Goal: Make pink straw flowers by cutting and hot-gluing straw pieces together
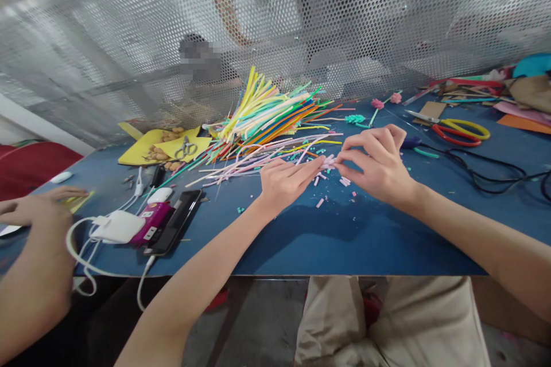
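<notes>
My left hand pinches a small lilac pipe-cleaner piece that looks like a flower, over the blue table. From the other side, the closed thumb and fingertips of my right hand grip the same piece. Its exact shape is partly hidden by my fingers. Long lilac pipe cleaners lie beside and behind my left hand. Short cut bits in lilac and teal are scattered beneath both hands. Behind them rests a big bundle of multicoloured pipe cleaners.
Scissors and a black cable lie right; a teal flower sits behind my right hand. A phone, purple power strip and white charger are left. Another person's hand rests far left. Perforated metal stands behind.
</notes>
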`<state>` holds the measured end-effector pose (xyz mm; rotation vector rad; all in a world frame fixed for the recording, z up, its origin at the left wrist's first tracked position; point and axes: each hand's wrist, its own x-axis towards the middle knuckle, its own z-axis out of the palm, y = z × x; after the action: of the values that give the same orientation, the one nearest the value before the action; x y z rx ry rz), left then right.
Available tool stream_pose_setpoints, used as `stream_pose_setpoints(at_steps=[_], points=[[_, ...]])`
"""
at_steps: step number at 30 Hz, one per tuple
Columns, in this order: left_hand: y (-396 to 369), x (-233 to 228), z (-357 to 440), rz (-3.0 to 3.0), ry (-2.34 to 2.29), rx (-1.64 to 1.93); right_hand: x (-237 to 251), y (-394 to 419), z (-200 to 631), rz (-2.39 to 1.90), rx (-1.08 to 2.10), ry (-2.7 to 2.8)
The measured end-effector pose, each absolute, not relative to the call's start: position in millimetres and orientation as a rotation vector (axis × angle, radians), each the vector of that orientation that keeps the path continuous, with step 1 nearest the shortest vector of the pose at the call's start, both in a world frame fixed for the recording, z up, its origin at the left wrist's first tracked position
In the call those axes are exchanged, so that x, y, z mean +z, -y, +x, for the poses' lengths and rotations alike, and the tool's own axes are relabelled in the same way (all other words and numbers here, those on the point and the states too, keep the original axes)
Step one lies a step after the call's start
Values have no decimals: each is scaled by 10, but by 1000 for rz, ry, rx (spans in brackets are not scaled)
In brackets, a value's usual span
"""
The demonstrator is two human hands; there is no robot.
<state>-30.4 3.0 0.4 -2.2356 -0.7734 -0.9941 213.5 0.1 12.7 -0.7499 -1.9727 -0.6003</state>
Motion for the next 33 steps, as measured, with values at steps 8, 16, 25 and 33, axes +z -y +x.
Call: stream_pose_setpoints(at_steps=[8, 16, 25, 33], points=[[-50, -6, -295, -2241, 881, -1131, 118, -105, 2232, -707, -449, 2024], [-72, -18, -287, -2256, 898, -1132, 81, -180, 2263, -620, -405, 2066], [-68, -33, -306, -2338, 937, -1069, 101, -168, 2248, -610, -388, 2073], [-60, -16, -278, -2315, 975, -1075, 81, -200, 2266, -658, -291, 2084]])
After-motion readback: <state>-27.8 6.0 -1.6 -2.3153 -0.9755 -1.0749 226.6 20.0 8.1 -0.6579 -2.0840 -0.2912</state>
